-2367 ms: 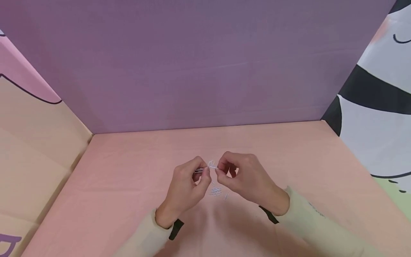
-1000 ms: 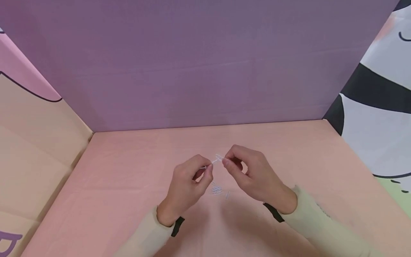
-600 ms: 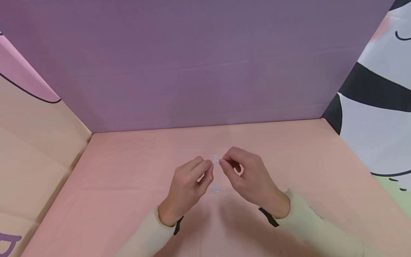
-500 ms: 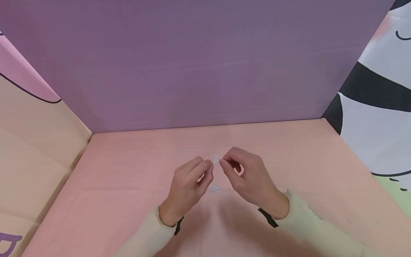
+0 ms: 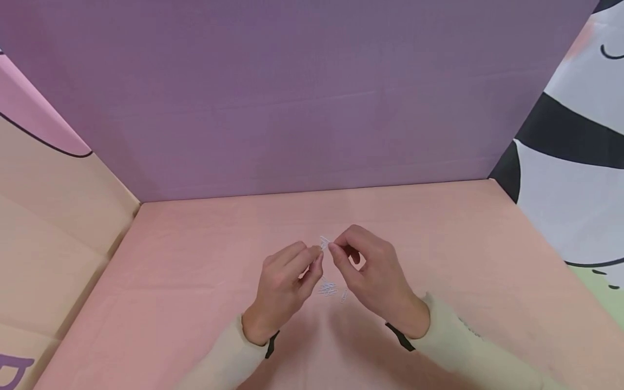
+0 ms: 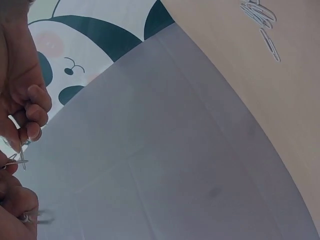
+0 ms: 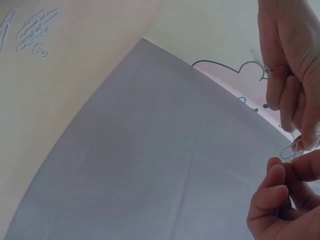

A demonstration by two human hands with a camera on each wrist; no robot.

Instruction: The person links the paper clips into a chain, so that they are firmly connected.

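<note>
Wire paperclips, pinched by hands

Two hands: left hand and right hand. Between their fingertips, linked paper clips, too small and blurred to count. On the pink table, one small heap of loose paper clips, number indistinct, plus one separate clip just beside it.
</note>
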